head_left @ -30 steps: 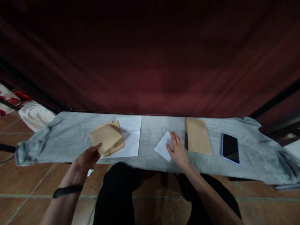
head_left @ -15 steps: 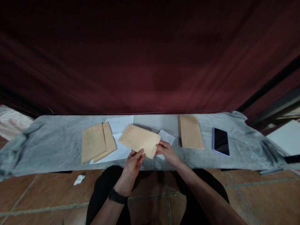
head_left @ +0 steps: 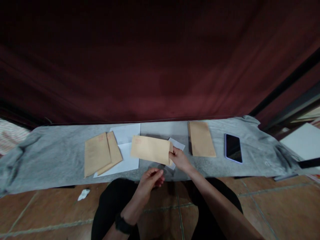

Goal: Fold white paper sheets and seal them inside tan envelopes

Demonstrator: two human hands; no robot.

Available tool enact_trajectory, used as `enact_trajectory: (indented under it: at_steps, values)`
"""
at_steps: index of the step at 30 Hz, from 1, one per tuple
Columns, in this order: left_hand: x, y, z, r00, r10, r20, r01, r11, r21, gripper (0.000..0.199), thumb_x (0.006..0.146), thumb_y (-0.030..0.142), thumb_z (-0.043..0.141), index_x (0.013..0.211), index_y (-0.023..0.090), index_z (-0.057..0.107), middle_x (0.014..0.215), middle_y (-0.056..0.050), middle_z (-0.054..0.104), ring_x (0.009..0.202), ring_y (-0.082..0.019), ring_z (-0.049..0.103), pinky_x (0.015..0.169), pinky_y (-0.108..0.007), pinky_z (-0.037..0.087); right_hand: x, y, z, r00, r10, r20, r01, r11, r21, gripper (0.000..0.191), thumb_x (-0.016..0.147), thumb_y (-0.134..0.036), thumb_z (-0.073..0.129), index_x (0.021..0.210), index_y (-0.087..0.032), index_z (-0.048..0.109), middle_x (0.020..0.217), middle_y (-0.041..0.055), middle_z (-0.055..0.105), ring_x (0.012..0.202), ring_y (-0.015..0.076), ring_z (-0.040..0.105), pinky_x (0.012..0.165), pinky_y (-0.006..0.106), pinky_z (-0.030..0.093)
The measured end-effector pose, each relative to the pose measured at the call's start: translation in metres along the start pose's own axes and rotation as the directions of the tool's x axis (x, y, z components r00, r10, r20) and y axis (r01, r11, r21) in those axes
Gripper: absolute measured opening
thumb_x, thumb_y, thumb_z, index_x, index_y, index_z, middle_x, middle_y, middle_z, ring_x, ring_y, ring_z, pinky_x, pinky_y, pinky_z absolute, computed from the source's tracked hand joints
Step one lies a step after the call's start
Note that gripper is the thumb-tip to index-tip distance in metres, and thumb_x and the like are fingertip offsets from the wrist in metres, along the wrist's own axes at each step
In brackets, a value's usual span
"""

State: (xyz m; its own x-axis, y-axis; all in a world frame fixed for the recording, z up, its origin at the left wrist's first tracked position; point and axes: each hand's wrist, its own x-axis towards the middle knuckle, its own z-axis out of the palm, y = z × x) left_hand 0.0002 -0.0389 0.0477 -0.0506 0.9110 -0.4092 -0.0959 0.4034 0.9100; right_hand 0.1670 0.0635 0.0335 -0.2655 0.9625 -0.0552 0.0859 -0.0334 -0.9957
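Note:
A tan envelope [head_left: 150, 149] with faint red print at its left end is held above the cloth by my right hand [head_left: 178, 158], which pinches its right end. Just below the envelope, my left hand [head_left: 152, 180] is off it, fingers loosely curled and partly apart, with nothing seen in them. White sheets [head_left: 128, 156] lie partly under the envelope's left side, and a smaller white paper [head_left: 177, 144] shows behind its right end. Two more tan envelopes [head_left: 97, 154] overlap on the left. A tan stack [head_left: 202, 139] lies to the right.
A phone [head_left: 233, 148] with a pale purple edge lies at the right on the grey cloth [head_left: 57, 153]. Behind the surface hangs a dark red curtain [head_left: 160, 83]. A crumpled white scrap [head_left: 83, 194] is on the tiled floor. A white panel [head_left: 302, 141] stands at the far right.
My left hand has let go of the envelope and moved down and right. The envelope has turned nearly level, still in my right hand. The view has shifted slightly.

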Motion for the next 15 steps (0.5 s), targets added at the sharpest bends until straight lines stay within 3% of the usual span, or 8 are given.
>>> enact_trajectory:
  at_steps: [1, 2, 3, 4, 6, 8, 11, 15]
  values:
    - [-0.001, 0.004, -0.003, 0.99, 0.14, 0.021, -0.141, 0.969, 0.204, 0.031, 0.077, 0.046, 0.078, 0.087, 0.017, 0.071, 0.084, -0.01, 0.073, 0.083, -0.026, 0.072, 0.079, -0.042, 0.059, 0.001, 0.0, -0.003, 1.0, -0.011, -0.002, 0.011, 1.0, -0.026, 0.018, 0.081, -0.028, 0.061, 0.09, -0.022, 0.075, 0.085, 0.0003, 0.074, 0.086, 0.023, 0.066, 0.079, 0.033, 0.054]
    - [-0.001, 0.011, -0.006, 0.945, 0.324, 0.047, -0.313, 0.853, 0.417, 0.034, 0.079, 0.043, 0.077, 0.101, 0.018, 0.071, 0.102, -0.013, 0.074, 0.101, -0.03, 0.07, 0.093, -0.047, 0.055, 0.001, 0.0, -0.006, 1.0, -0.021, 0.005, 0.022, 0.999, -0.039, 0.019, 0.081, -0.026, 0.059, 0.091, -0.021, 0.074, 0.085, 0.0003, 0.074, 0.086, 0.0222, 0.065, 0.078, 0.032, 0.053]
    - [0.002, 0.019, -0.01, 0.867, 0.483, 0.123, -0.452, 0.659, 0.601, 0.047, 0.078, 0.04, 0.078, 0.121, 0.021, 0.067, 0.126, -0.015, 0.068, 0.123, -0.033, 0.061, 0.107, -0.053, 0.045, 0.001, -0.001, -0.008, 0.999, -0.03, 0.017, 0.031, 0.999, -0.041, 0.02, 0.081, -0.025, 0.057, 0.092, -0.021, 0.074, 0.086, 0.0003, 0.073, 0.085, 0.0213, 0.065, 0.078, 0.031, 0.053]
    - [0.006, 0.029, -0.014, 0.793, 0.571, 0.214, -0.515, 0.441, 0.735, 0.066, 0.076, 0.038, 0.08, 0.137, 0.024, 0.058, 0.146, -0.017, 0.055, 0.139, -0.037, 0.047, 0.116, -0.059, 0.033, 0.001, -0.002, -0.01, 0.999, -0.037, 0.032, 0.038, 0.999, -0.031, 0.021, 0.081, -0.024, 0.056, 0.093, -0.02, 0.073, 0.086, 0.0002, 0.073, 0.083, 0.0203, 0.065, 0.077, 0.03, 0.052]
    - [0.02, 0.047, -0.022, 0.692, 0.607, 0.39, -0.533, 0.066, 0.844, 0.093, 0.072, 0.038, 0.084, 0.153, 0.024, 0.039, 0.165, -0.02, 0.025, 0.152, -0.042, 0.021, 0.121, -0.066, 0.016, 0.0, -0.004, -0.014, 0.996, -0.045, 0.074, 0.044, 0.999, 0.011, 0.022, 0.081, -0.023, 0.055, 0.094, -0.019, 0.072, 0.085, 0.0001, 0.072, 0.081, 0.0186, 0.064, 0.075, 0.029, 0.052]
    - [0.035, 0.061, -0.029, 0.658, 0.555, 0.508, -0.519, -0.155, 0.841, 0.11, 0.07, 0.042, 0.086, 0.159, 0.023, 0.025, 0.168, -0.022, 0.012, 0.154, -0.043, 0.013, 0.12, -0.067, 0.012, -0.001, -0.007, -0.017, 0.99, -0.052, 0.128, 0.044, 0.997, 0.061, 0.022, 0.08, -0.024, 0.057, 0.096, -0.018, 0.072, 0.086, -0.0001, 0.071, 0.081, 0.0177, 0.064, 0.075, 0.028, 0.052]
    - [0.053, 0.07, -0.037, 0.64, 0.48, 0.6, -0.538, -0.277, 0.796, 0.117, 0.069, 0.051, 0.084, 0.161, 0.022, 0.017, 0.167, -0.023, 0.016, 0.153, -0.043, 0.015, 0.12, -0.069, 0.011, -0.002, -0.01, -0.022, 0.979, -0.064, 0.194, 0.044, 0.993, 0.109, 0.024, 0.08, -0.026, 0.06, 0.099, -0.018, 0.071, 0.088, -0.0001, 0.072, 0.082, 0.0174, 0.064, 0.076, 0.028, 0.052]
    - [0.058, 0.071, -0.04, 0.603, 0.488, 0.631, -0.563, -0.3, 0.77, 0.114, 0.07, 0.053, 0.081, 0.16, 0.02, 0.021, 0.161, -0.024, 0.027, 0.151, -0.044, 0.021, 0.12, -0.068, 0.011, -0.001, -0.008, -0.026, 0.98, -0.07, 0.187, 0.051, 0.993, 0.107, 0.023, 0.08, -0.028, 0.064, 0.099, -0.018, 0.071, 0.089, -0.0004, 0.072, 0.082, 0.0171, 0.065, 0.075, 0.028, 0.052]
